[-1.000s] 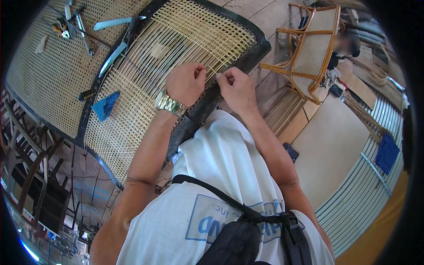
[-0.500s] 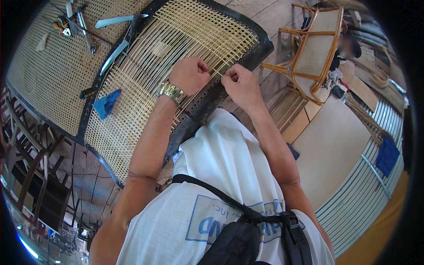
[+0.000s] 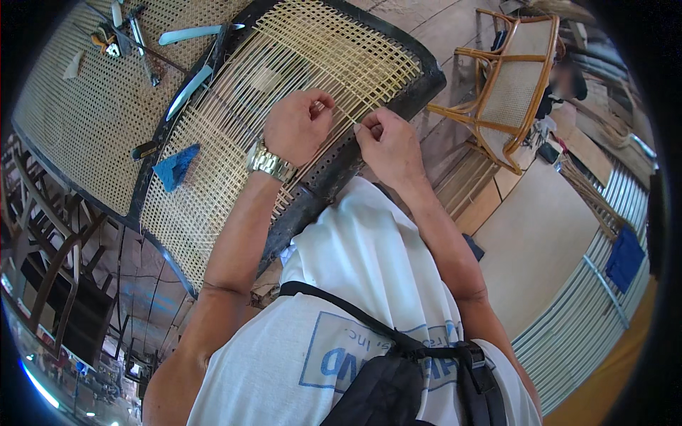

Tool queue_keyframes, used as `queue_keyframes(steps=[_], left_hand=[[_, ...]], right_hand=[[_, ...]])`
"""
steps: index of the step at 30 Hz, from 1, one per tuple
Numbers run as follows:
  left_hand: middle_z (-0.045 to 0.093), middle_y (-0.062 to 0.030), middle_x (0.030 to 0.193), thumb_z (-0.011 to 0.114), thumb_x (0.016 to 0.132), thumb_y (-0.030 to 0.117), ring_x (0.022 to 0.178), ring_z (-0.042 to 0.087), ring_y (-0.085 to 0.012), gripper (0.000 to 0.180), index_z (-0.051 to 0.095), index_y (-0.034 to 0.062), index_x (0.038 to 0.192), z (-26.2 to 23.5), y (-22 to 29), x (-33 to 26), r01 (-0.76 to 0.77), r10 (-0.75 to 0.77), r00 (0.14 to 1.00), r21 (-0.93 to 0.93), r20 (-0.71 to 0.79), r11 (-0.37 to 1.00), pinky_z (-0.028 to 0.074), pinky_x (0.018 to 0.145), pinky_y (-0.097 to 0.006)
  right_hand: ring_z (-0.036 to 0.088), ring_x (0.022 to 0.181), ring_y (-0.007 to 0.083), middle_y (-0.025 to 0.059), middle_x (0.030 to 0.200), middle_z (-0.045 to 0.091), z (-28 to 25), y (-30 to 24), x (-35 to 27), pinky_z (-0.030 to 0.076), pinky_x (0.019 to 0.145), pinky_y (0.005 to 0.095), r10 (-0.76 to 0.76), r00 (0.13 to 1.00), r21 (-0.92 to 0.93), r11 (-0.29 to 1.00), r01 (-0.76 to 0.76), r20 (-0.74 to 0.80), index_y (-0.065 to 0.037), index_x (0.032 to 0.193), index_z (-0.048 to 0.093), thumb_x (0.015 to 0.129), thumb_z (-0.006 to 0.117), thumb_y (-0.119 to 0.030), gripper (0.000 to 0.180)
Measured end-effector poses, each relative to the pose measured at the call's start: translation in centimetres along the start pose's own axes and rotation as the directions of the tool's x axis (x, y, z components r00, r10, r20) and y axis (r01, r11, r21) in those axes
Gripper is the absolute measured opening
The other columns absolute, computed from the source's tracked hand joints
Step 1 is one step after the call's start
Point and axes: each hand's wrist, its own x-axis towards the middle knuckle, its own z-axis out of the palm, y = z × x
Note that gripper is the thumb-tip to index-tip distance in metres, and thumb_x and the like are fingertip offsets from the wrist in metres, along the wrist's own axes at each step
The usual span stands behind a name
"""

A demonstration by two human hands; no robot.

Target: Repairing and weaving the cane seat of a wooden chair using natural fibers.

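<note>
A thin pale cane strand runs between my two hands, over the right side of a half-woven cane panel in a black frame with holes along its edge. My right hand pinches the strand between thumb and forefinger beside that edge. My left hand, with a metal watch on its wrist, has curled fingers at the strand's other side, above the panel. Its fingertips are partly hidden. Parallel strands, with gaps between them, fill the panel's middle; its far and near ends are more closely woven.
A blue scrap and pale-bladed tools lie at the left. A finished cane panel beyond holds more hand tools. At right are a rattan chair, a person, a flat board and corrugated metal sheet.
My left hand has shifted slightly left, away from the right hand, and its thumb and forefinger have lifted. More strand shows between the hands. The whole view has moved slightly.
</note>
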Motion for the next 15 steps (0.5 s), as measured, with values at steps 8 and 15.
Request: queue_keyframes(steps=[8,15], left_hand=[[0.072,-0.0142,0.077,0.063,0.085,0.017,0.068,0.069,-0.0285,0.023,0.075,0.0075,0.102,1.3,-0.3,0.1,-0.001,0.001,1.000,0.192,-0.003,0.981,0.054,0.064,-0.038],[0.071,-0.0133,0.080,0.066,0.082,0.017,0.071,0.068,-0.0255,0.022,0.072,0.0019,0.097,1.4,-1.3,1.3,0.003,-0.013,0.997,0.141,0.073,0.990,0.054,0.066,-0.035]], right_hand=[[0.067,0.079,0.0378,0.0198,0.084,0.069,-0.6,0.1,0.5,0.053,0.073,0.0437,-0.019,0.999,-0.042,0.999,0.021,0.028,0.001,0.086,0.067,0.084,0.066,-0.014,0.015],[0.069,0.077,0.0361,0.0202,0.081,0.070,-0.6,0.5,0.7,0.053,0.072,0.0424,0.080,0.992,0.017,0.996,-0.082,0.099,-0.001,0.087,0.069,0.083,0.066,-0.018,0.018]])
